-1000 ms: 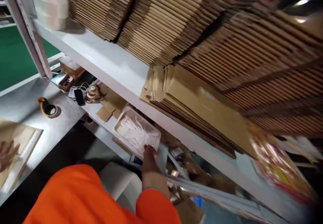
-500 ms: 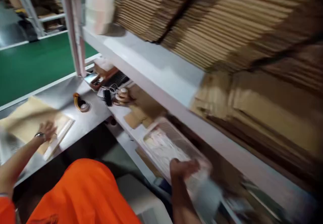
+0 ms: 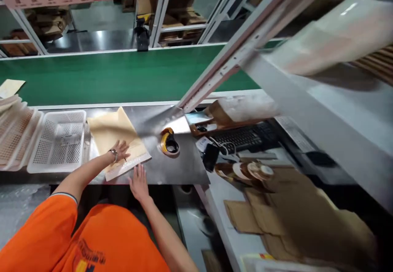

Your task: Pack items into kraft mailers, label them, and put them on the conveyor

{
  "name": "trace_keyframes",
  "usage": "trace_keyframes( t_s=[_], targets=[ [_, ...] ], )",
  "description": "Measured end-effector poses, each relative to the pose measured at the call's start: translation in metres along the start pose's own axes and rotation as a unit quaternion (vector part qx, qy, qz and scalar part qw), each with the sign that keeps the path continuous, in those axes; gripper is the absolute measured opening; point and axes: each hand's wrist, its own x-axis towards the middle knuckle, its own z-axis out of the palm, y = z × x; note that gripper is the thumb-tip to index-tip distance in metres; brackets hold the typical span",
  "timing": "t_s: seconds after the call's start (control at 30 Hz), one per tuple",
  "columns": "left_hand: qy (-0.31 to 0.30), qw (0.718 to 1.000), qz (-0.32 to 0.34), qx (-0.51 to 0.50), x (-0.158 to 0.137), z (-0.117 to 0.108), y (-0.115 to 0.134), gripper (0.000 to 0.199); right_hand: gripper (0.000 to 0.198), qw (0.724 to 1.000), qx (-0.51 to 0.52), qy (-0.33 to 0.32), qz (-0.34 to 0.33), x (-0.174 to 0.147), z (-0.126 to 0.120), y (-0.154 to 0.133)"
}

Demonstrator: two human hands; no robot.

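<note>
Padded envelope (image 3: 118,141) lay flat on the steel bench right of the white basket (image 3: 58,141), left hand (image 3: 120,150) spread open pressing it, right hand (image 3: 138,183) open, empty, near edge — best kept pinned flat

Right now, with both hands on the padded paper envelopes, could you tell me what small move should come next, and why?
Probably curl the right hand under the near edge of the tan padded paper envelopes to lift the top one; the left hand lies flat on the stack, steadying it, and neither hand grips anything yet.
</note>
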Motion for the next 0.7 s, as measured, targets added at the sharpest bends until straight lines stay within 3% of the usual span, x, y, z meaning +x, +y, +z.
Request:
trace_keyframes(
  t_s=[0.1,0.2,0.43,0.57,0.63,0.7],
  targets=[
    [0.001,0.999,0.032,0.012,0.005,0.017,-0.009,0.084,0.074,0.999,-0.036,-0.020,0.009,0.025,0.018,-0.025],
    [0.021,0.998,0.062,0.012,0.007,0.030,-0.016,0.082,0.075,0.998,-0.050,-0.014,0.027,0.039,0.025,-0.028],
    [0.046,0.994,0.092,-0.048,0.006,0.033,-0.019,0.071,0.082,0.994,-0.056,-0.073,0.066,0.071,-0.009,-0.009],
    [0.038,0.995,0.066,-0.060,-0.014,0.044,0.007,0.067,0.082,0.988,-0.072,-0.107,0.080,0.083,-0.030,-0.012],
    [0.045,0.994,0.039,-0.088,-0.033,0.060,0.026,0.066,0.082,0.986,-0.084,-0.117,0.089,0.089,-0.037,-0.018],
    [0.058,0.991,0.016,-0.121,-0.055,0.078,0.043,0.078,0.084,0.981,-0.100,-0.134,0.101,0.097,-0.045,-0.023]
  ],
)
